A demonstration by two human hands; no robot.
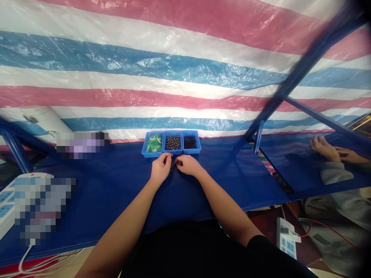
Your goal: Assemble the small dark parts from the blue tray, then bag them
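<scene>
My left hand and my right hand rest close together on the blue table cover, just in front of a row of blue trays. Both hands are pinched around a small dark part between their fingertips; it is too small to name. The left tray holds green pieces, the middle tray holds dark brownish pieces, and the right tray holds black pieces.
A striped red, white and blue tarp hangs behind the table. A white power strip lies at the left edge. Blue frame bars rise on the right. Another person's hands work at the neighbouring table.
</scene>
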